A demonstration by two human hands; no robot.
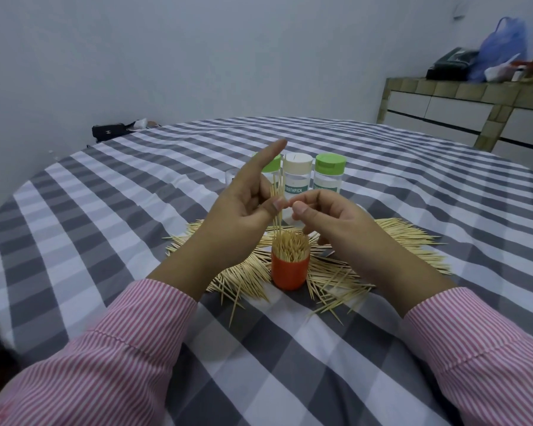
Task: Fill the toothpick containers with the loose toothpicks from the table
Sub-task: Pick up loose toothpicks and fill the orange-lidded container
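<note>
Wooden toothpicks (pixel 62 200) pinched upright by left hand (pixel 246 200), index extended.

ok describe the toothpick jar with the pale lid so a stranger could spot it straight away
On the checked tablecloth, look past the toothpick pile to the row of three clear jars behind the hands. It is the middle jar, its label reading TOOTHPICK. Its lid is cream; both neighbouring lids, the left and the right, are green.

Open container (pixel 290 272) stands mid-pile w/ loose toothpicks (pixel 413 241) around it on table (pixel 105 210); three capped containers (pixel 296 176) in a row behind; both hands above it.
</note>
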